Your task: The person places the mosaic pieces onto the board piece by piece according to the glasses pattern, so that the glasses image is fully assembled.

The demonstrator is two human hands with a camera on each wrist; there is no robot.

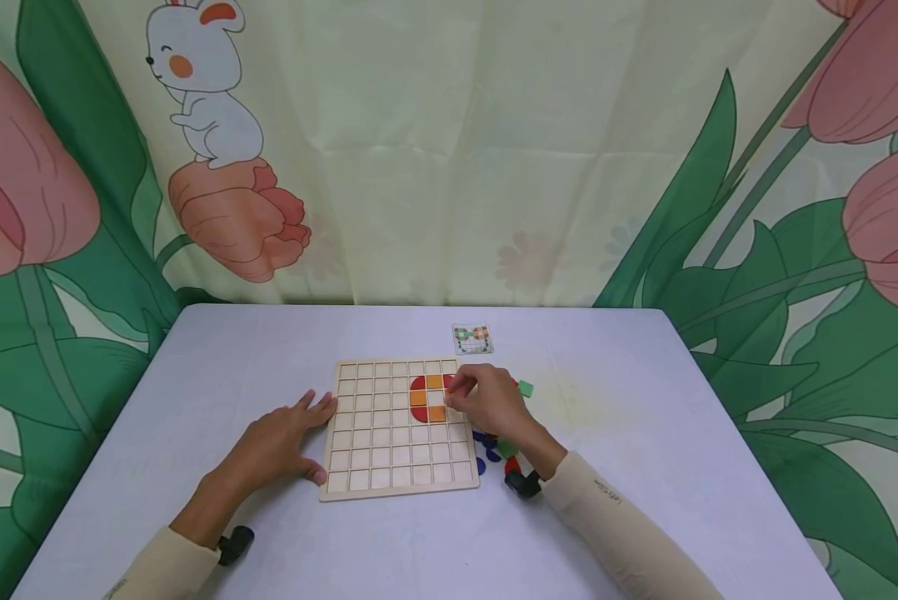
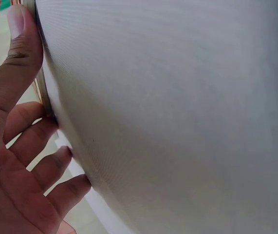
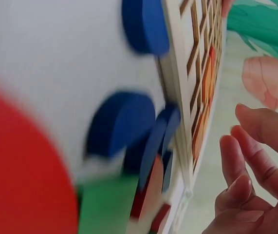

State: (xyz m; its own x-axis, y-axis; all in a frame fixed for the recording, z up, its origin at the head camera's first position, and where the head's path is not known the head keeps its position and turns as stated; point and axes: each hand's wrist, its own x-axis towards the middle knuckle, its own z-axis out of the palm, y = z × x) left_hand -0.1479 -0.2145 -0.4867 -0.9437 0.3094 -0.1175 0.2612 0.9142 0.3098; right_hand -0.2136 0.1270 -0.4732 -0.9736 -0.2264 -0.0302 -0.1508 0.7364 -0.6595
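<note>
A wooden grid board lies on the table. On its upper right cells sit orange square tiles and red rounded tiles, around one bare cell. My left hand rests at the board's left edge, thumb and fingertips against the rim. Over the right side of the tile group hovers my right hand, fingers bent down and fingertips close over the cells. In the right wrist view, that hand's thumb and fingers stand slightly apart with nothing visible between them. Part of the tile group is hidden behind this hand.
Loose blue rounded pieces, a green square and a red piece lie right of the board, partly under my right forearm. Another green piece lies farther back. A small pattern card lies behind the board.
</note>
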